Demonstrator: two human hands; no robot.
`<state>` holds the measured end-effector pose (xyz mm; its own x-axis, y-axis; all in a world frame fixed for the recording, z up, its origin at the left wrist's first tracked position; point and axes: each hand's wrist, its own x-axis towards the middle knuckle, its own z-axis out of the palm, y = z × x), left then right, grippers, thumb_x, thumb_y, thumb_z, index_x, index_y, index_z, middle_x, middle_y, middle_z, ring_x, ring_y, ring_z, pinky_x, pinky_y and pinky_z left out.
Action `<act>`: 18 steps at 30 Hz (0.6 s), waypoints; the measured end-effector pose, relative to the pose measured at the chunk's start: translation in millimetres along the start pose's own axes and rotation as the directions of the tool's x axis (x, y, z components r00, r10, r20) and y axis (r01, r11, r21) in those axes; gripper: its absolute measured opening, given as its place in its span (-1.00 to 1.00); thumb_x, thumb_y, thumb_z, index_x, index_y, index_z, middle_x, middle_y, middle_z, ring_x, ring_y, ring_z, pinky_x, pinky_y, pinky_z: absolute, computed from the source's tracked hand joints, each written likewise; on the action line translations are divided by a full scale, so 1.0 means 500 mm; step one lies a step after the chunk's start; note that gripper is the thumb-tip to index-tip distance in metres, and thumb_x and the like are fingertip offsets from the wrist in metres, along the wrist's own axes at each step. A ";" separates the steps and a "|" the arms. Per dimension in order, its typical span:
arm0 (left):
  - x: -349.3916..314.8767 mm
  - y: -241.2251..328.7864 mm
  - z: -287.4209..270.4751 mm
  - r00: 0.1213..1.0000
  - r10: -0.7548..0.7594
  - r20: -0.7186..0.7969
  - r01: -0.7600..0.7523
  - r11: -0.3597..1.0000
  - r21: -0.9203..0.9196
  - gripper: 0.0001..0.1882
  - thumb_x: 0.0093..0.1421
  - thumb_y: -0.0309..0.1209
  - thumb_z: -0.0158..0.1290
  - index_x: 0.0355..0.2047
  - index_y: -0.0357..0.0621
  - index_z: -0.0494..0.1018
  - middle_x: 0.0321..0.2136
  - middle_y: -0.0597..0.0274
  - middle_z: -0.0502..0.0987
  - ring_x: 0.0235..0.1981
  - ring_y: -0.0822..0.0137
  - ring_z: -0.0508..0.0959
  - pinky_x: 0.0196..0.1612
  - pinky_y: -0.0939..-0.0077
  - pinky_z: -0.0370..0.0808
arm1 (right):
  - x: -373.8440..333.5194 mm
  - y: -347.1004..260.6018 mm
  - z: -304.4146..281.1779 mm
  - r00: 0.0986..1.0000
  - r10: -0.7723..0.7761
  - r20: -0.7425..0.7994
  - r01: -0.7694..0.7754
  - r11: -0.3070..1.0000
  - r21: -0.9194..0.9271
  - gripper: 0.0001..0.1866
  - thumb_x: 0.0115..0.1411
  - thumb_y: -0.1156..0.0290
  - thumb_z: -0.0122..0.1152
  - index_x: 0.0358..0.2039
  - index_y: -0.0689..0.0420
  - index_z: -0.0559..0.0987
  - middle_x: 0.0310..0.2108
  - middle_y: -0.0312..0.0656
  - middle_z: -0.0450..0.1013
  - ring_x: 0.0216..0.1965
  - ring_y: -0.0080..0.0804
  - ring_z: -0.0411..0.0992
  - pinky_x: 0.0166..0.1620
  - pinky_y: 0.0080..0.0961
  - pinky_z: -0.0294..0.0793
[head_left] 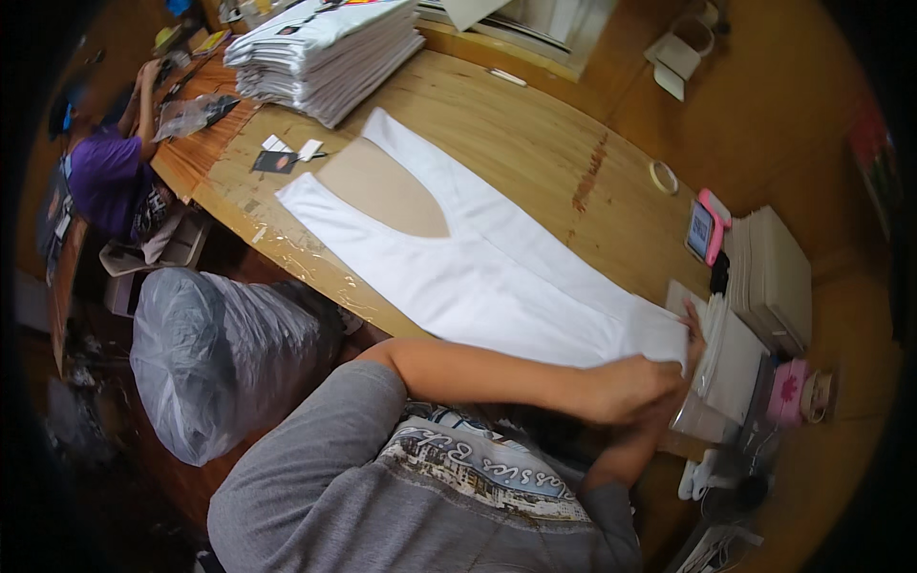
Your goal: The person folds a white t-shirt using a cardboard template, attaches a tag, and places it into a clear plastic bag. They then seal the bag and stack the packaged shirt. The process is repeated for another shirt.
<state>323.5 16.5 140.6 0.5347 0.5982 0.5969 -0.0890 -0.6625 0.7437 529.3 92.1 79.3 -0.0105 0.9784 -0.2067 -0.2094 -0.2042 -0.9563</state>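
White garment (516,286) flat on the table (564,162), long axis slanting away to the far left; left hand (638,390) curled at its near end, right hand (694,332) just beside; can't tell whether either grip pinches cloth.

Two bare hands: one left (635,387), one right (693,329). One white garment (497,277) laid out, with one beige board (387,186) in its opening. One stack of folded white garments (315,62), probably eight or more, though the blurred layers defy exact counting. Three tags: two white (309,149), one black (274,161). One tape roll (662,178), one phone (700,229), one pink box (787,392), one large plastic bag (224,358), one co-worker (107,177).
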 end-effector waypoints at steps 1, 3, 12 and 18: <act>-0.009 0.024 -0.012 0.998 0.013 -0.056 -0.017 0.998 -0.067 -0.83 -0.04 -0.51 -0.05 -0.47 -0.29 0.20 -0.49 0.02 0.24 -0.50 0.00 0.36 -0.48 0.24 0.32 | -0.008 -0.043 0.049 0.995 -0.054 -0.080 0.064 0.989 0.137 -0.66 0.03 0.33 -0.11 -0.17 0.18 0.36 -0.33 -0.17 0.33 -0.42 -0.34 0.41 -0.34 -0.45 0.45; -0.024 0.078 -0.055 0.996 0.041 -0.077 -0.060 0.965 -0.255 -0.90 0.04 -0.54 -0.12 -0.48 -0.30 0.18 -0.51 0.05 0.19 -0.46 0.03 0.30 -0.46 0.32 0.30 | 0.027 -0.100 0.046 0.917 -0.390 0.080 0.361 0.899 0.246 -0.79 0.04 0.33 -0.11 -0.32 0.14 0.35 -0.35 -0.19 0.33 -0.42 -0.39 0.39 -0.33 -0.47 0.44; -0.292 0.050 -0.294 0.141 -0.776 -0.614 0.136 0.630 -0.765 -0.60 -0.01 -0.49 0.08 -0.15 -0.19 0.24 -0.48 0.28 0.43 -0.57 0.56 0.42 -0.53 0.72 0.39 | 0.239 -0.103 0.519 0.884 -0.257 0.391 0.453 0.678 -0.579 -0.75 -0.10 0.37 0.23 -0.39 0.22 0.52 -0.47 -0.23 0.43 -0.44 -0.50 0.34 -0.33 -0.59 0.33; -0.542 -0.118 -0.374 -0.043 -0.529 -0.848 0.824 0.461 -0.329 -0.84 0.10 -0.42 -0.04 -0.35 -0.27 0.34 -0.57 0.21 0.45 -0.58 0.47 0.45 -0.54 0.66 0.42 | 0.380 0.220 0.692 0.838 0.032 0.545 0.425 0.589 -0.687 -0.77 -0.09 0.35 0.23 -0.44 0.22 0.51 -0.54 -0.11 0.44 -0.50 -0.43 0.37 -0.40 -0.52 0.33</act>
<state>26.6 -22.3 -9.0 -0.6884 0.7066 -0.1638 0.1229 0.3361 0.9338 166.1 266.8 6.4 -0.5484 0.8313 -0.0906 0.5440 0.2723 -0.7937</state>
